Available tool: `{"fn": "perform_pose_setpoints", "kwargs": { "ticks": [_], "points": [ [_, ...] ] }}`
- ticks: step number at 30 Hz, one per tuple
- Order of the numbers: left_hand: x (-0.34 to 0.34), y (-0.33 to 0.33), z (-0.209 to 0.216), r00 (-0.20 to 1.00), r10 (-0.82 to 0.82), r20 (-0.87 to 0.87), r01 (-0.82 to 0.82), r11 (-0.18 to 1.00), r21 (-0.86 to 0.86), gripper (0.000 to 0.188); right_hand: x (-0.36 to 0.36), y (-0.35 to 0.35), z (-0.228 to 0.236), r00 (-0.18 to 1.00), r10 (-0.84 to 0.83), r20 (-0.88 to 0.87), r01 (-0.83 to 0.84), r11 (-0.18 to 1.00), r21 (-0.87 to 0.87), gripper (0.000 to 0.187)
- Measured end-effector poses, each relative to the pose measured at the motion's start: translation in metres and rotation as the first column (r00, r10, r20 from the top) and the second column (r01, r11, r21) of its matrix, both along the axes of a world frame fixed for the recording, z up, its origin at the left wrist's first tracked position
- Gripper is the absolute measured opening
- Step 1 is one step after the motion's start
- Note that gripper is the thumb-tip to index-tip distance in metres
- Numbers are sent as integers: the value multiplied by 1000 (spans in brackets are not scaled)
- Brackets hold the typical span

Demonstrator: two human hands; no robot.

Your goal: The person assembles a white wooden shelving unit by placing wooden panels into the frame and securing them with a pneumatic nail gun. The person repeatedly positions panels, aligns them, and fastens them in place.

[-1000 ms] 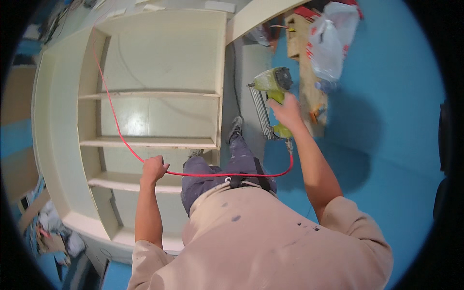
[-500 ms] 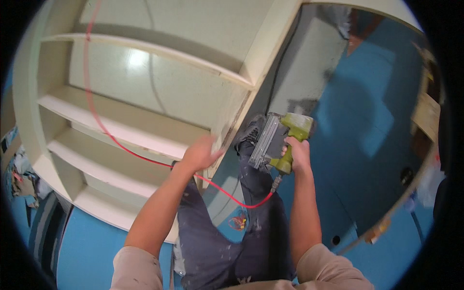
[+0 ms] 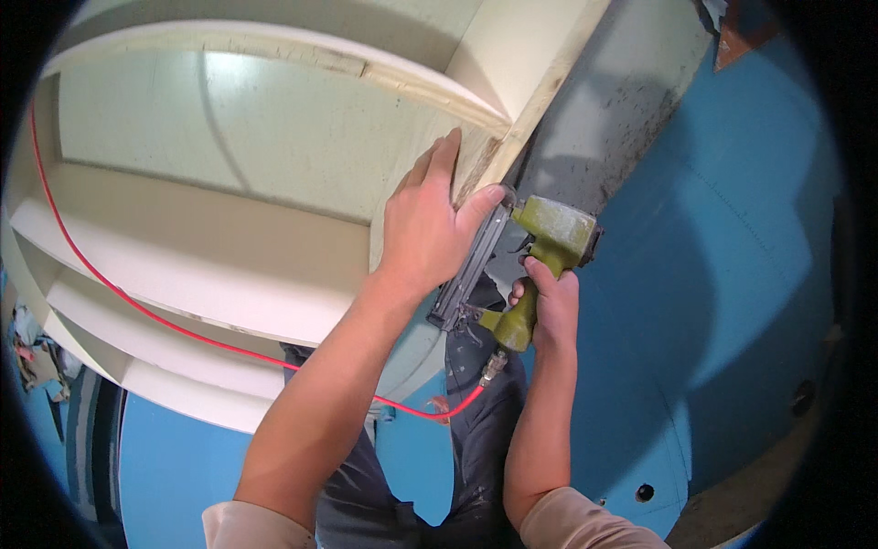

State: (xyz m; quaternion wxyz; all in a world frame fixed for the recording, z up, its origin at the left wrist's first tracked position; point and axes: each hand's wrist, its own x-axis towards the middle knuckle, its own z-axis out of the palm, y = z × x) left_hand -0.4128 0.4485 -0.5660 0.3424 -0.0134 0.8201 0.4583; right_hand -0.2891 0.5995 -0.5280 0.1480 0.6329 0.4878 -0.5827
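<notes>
A green pneumatic nail gun [image 3: 557, 225] is in my right hand [image 3: 556, 306], whose fingers wrap round its grip. Its long grey magazine [image 3: 468, 273] lies along the edge of the pale cabinet's side panel [image 3: 540, 105], and its nose is close to that edge. My left hand [image 3: 422, 224] rests with fingers stretched out on the panel's inner face, below a shelf [image 3: 274, 38]. The left thumb reaches over to the panel edge, right beside the nail gun's nose. A red air hose [image 3: 151, 313] runs from the gun's grip, under my left forearm, towards the left.
More cabinet shelves [image 3: 201, 247] lie to the left. Blue sheeting [image 3: 622, 366] spreads at the right, with a dark round hole [image 3: 645, 493] in it. A grey surface [image 3: 608, 119] with dark specks is beyond the panel. Loose scraps [image 3: 37, 352] lie at the far left.
My left hand has moved up and right onto the side panel. The nail gun has come left against the panel edge. The view has shifted closer to the cabinet.
</notes>
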Motion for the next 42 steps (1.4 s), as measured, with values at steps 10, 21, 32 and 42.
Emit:
{"fn": "perform_pose_setpoints", "kwargs": {
  "ticks": [10,21,32,42],
  "points": [
    [-104,-64,29,473,-731,-492,482,682,-550,66,32,14,-18,955,-183,-234,126,962,-241,45],
    [-113,-37,-35,167,-941,-295,670,328,-666,8,40,15,-35,872,-337,-355,170,889,-424,43],
    [-104,-34,-23,84,-977,-198,705,199,-681,9,40,10,-37,835,-391,-386,202,872,-445,42],
    [-98,-32,-28,82,-981,-179,696,185,-694,8,40,12,-37,841,-374,-390,183,877,-445,42]
  ]
}}
